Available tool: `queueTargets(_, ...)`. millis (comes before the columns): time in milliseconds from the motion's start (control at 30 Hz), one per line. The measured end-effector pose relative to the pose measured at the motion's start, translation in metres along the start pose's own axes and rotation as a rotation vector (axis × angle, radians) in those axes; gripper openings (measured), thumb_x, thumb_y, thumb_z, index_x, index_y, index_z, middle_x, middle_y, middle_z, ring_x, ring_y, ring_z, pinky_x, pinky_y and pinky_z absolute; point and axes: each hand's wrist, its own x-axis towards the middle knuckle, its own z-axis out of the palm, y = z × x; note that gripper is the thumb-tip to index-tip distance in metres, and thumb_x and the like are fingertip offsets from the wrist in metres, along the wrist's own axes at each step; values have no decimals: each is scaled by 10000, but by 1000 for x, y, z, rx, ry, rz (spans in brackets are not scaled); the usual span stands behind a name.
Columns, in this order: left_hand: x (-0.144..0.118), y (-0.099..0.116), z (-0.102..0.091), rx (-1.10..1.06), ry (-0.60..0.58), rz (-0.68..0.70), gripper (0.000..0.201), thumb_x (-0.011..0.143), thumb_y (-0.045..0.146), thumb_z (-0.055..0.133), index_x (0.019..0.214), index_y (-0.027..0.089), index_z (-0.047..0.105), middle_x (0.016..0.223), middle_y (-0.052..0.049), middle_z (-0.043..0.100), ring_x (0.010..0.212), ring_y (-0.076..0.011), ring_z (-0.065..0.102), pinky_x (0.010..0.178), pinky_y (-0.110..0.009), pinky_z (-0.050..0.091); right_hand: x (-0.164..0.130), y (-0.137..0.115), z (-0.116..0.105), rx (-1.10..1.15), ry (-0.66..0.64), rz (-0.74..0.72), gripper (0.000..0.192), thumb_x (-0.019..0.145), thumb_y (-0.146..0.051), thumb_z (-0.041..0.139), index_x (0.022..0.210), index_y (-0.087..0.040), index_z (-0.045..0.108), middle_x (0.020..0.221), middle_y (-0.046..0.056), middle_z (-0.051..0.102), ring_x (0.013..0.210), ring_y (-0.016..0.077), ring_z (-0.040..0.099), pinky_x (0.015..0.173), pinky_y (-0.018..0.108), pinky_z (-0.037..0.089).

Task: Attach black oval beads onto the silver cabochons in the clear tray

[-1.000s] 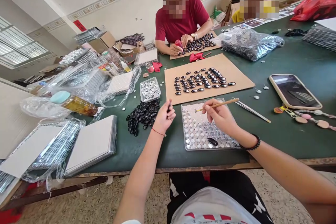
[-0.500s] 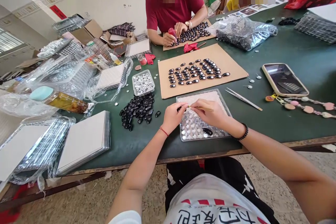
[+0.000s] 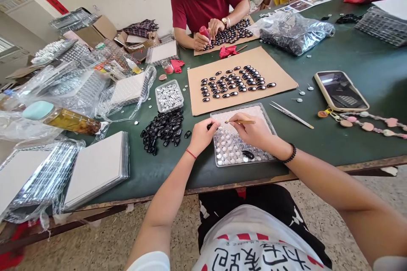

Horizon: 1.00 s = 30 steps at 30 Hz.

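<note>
My left hand (image 3: 203, 136) pinches a small glossy black piece (image 3: 209, 126), mostly covered by the fingers. Between the fingertips of my right hand (image 3: 252, 132) is a thin wooden stick (image 3: 246, 122), its tip pointing left toward the black piece with a small gap between. Both hands are over a clear plastic tray (image 3: 219, 163) with rows of round silvery-white discs. One black oval piece (image 3: 248, 154) lies on the tray near its front edge. To the left spreads a pile of black pieces (image 3: 162, 131). Behind it stands a clear box (image 3: 169, 112) of small silvery-white discs.
Beyond the tray, cardboard (image 3: 197, 108) carries rows of black pieces. Tweezers (image 3: 292, 115) and a phone (image 3: 341, 91) with a beaded strap lie right. A drink bottle (image 3: 63, 118) and stacked trays (image 3: 95, 169) are left. A co-worker in a red shirt (image 3: 203, 4) sits opposite.
My hands have drawn apart, so the stick's tip has come away from the black piece. The whole view has shifted slightly. The co-worker still holds a red bottle over the pieces.
</note>
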Motion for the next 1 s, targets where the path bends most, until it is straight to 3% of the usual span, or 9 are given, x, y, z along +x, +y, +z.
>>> queueTargets(167, 0, -4, 0, -24, 3, -93, 306, 739, 445, 509, 683, 173, 640, 543, 14, 592, 518, -111, 514, 544, -222, 367, 4, 1, -7, 43, 79, 90, 139, 858, -257, 409, 844, -173, 519, 694, 28, 575, 549, 120, 477, 513, 235, 322)
queueTargets(367, -3, -1, 8, -181, -72, -53, 312, 627, 417, 644, 828, 179, 664, 821, -34, 671, 708, -144, 590, 645, -237, 436, 0, -7, -9, 152, 14, 41, 174, 881, -263, 367, 840, -172, 509, 715, 28, 575, 581, 118, 485, 550, 234, 341)
queueTargets(467, -2, 0, 9, -206, -106, -82, 388, 586, 392, 681, 904, 172, 654, 836, -45, 668, 708, -148, 588, 657, -249, 447, -3, -9, -6, 138, -51, -5, 189, 886, -267, 348, 876, -173, 512, 772, 45, 590, 604, 127, 500, 555, 239, 349)
queueTargets(633, -2, -3, 10, -203, -156, -98, 353, 605, 364, 669, 893, 160, 654, 768, -39, 659, 684, -147, 578, 632, -249, 440, -3, -10, -3, 87, -96, -56, 189, 886, -258, 348, 877, -173, 516, 789, 49, 608, 648, 142, 540, 586, 244, 371)
queueTargets(800, -3, -5, 11, -176, -134, -50, 263, 682, 369, 595, 840, 165, 644, 785, -34, 650, 713, -146, 578, 654, -248, 435, -2, -9, -2, 65, -51, -78, 190, 886, -245, 344, 868, -166, 515, 777, 50, 605, 626, 136, 533, 573, 240, 371)
queueTargets(1000, -2, -3, 11, -267, -157, -94, 234, 716, 268, 542, 898, 150, 628, 697, -30, 652, 666, -146, 595, 638, -249, 441, -3, -11, -5, 102, -17, -81, 176, 884, -257, 353, 857, -175, 506, 738, 45, 595, 586, 126, 520, 538, 233, 361)
